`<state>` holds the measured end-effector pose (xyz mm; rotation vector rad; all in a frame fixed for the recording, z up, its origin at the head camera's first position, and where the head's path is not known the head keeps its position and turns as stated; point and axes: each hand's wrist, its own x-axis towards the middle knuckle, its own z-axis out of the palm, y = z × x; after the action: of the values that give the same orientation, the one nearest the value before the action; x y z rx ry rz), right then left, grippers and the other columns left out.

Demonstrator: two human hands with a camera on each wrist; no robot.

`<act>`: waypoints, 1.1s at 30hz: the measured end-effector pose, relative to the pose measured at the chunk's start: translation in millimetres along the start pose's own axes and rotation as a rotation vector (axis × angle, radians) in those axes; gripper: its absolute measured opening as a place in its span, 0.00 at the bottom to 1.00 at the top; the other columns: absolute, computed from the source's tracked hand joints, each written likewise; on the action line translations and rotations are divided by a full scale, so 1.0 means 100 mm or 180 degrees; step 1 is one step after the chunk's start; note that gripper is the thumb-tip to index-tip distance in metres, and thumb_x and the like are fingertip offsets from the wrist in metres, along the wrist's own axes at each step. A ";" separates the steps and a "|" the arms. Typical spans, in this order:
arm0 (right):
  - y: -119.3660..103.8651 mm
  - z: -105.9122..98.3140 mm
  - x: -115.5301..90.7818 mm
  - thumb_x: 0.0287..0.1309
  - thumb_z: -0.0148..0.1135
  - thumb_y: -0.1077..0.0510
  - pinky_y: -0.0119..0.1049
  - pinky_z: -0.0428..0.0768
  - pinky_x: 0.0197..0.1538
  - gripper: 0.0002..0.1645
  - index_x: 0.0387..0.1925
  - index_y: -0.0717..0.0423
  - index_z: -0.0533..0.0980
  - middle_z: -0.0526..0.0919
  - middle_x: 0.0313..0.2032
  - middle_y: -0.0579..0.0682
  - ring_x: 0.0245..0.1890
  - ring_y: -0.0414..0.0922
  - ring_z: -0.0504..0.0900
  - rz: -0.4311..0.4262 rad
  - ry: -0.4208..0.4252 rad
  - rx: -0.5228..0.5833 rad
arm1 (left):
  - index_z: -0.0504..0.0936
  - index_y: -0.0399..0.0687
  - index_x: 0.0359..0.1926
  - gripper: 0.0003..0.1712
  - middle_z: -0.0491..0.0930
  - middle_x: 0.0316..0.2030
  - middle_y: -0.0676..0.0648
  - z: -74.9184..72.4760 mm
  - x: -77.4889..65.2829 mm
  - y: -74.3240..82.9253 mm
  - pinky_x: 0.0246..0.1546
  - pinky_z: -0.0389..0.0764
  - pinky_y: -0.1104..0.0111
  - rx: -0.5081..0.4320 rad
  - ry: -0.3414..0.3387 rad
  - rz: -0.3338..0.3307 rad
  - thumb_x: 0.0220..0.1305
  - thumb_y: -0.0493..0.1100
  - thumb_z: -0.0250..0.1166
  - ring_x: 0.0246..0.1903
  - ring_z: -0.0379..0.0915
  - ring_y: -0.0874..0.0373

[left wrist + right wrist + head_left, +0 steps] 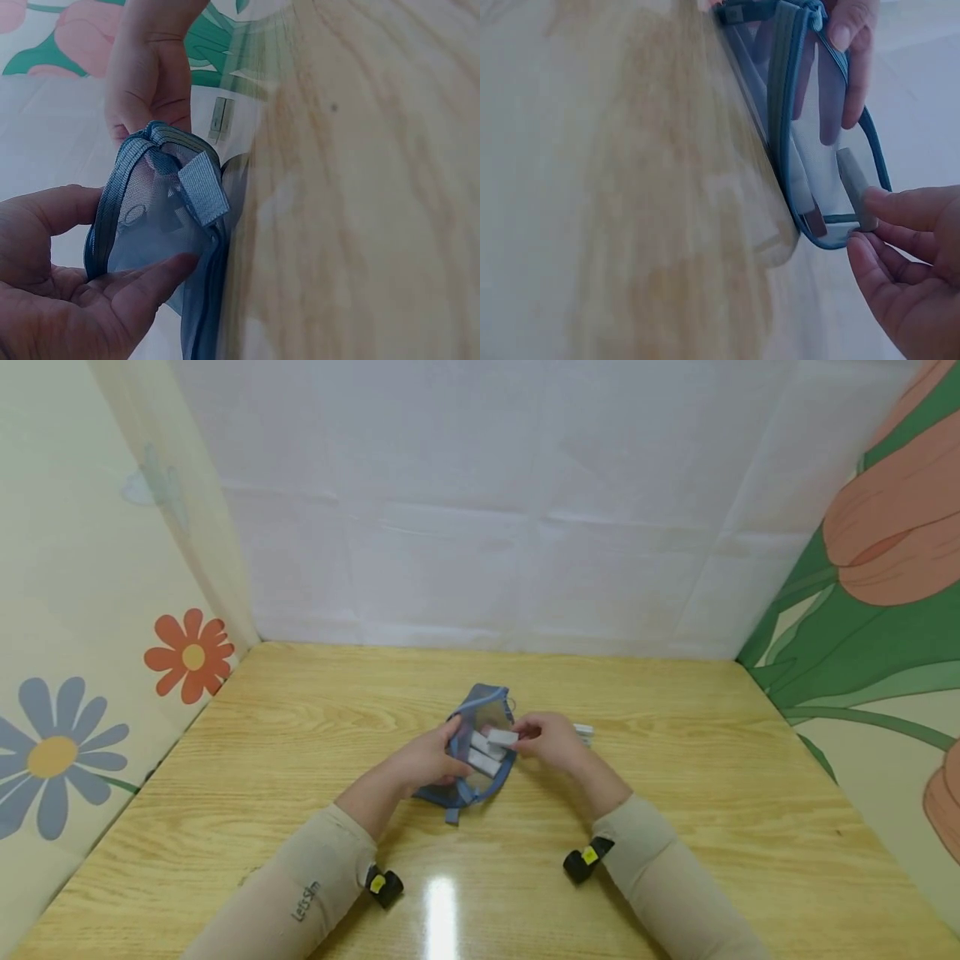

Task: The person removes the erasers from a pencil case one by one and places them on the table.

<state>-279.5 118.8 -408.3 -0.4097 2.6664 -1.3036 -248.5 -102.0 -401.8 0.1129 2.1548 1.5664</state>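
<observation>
A blue zip pouch with see-through mesh sides lies on the table, its mouth spread toward the right. My left hand grips the pouch's rim, thumb and fingers on either side of the mesh, as the left wrist view also shows. Between the thumb and fingertips of my right hand is a small white block, pinched at one end. In the right wrist view that block looks grey and reaches into the pouch's mouth. Other white blocks lie inside the pouch.
Just beyond my right wrist, a few more white blocks sit on the wooden table, partly hidden. A white cloth hangs behind the table, and flower-patterned panels stand at both sides.
</observation>
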 end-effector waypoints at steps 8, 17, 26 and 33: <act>0.15 -0.19 -0.02 0.49 0.66 0.61 0.33 0.77 0.35 0.12 0.38 0.58 0.80 0.81 0.31 0.50 0.32 0.43 0.77 0.0012 0.0060 -0.0007 | 0.39 0.53 0.72 0.55 0.53 0.65 0.38 0.00 -0.01 0.00 0.38 0.78 0.65 -0.0005 -0.0009 -0.0012 0.53 0.31 0.65 0.43 0.72 0.51; 0.32 -0.43 -0.11 0.52 0.64 0.60 0.35 0.78 0.38 0.14 0.43 0.59 0.79 0.80 0.36 0.52 0.35 0.45 0.77 0.0167 0.0106 -0.0054 | 0.39 0.53 0.72 0.55 0.50 0.67 0.38 0.01 -0.02 0.01 0.39 0.78 0.64 0.0021 0.0011 -0.0010 0.53 0.31 0.65 0.44 0.72 0.51; 0.47 -0.57 -0.20 0.53 0.64 0.60 0.39 0.75 0.43 0.13 0.41 0.60 0.79 0.81 0.37 0.53 0.38 0.46 0.76 0.0133 0.0118 -0.0192 | 0.39 0.54 0.72 0.54 0.48 0.68 0.39 0.01 -0.04 0.01 0.40 0.78 0.63 0.0061 0.0021 -0.0001 0.54 0.32 0.65 0.47 0.71 0.50; 0.53 -0.61 -0.25 0.52 0.64 0.61 0.36 0.77 0.41 0.13 0.41 0.62 0.79 0.81 0.36 0.53 0.37 0.45 0.77 0.0208 0.0073 -0.0177 | 0.39 0.54 0.72 0.54 0.50 0.67 0.38 0.00 -0.03 0.01 0.41 0.78 0.63 0.0033 0.0001 -0.0008 0.54 0.32 0.65 0.48 0.71 0.49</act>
<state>-280.7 203.5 -412.4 -0.3133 2.7156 -1.2258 -246.1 -102.5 -400.4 0.1132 2.1628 1.5541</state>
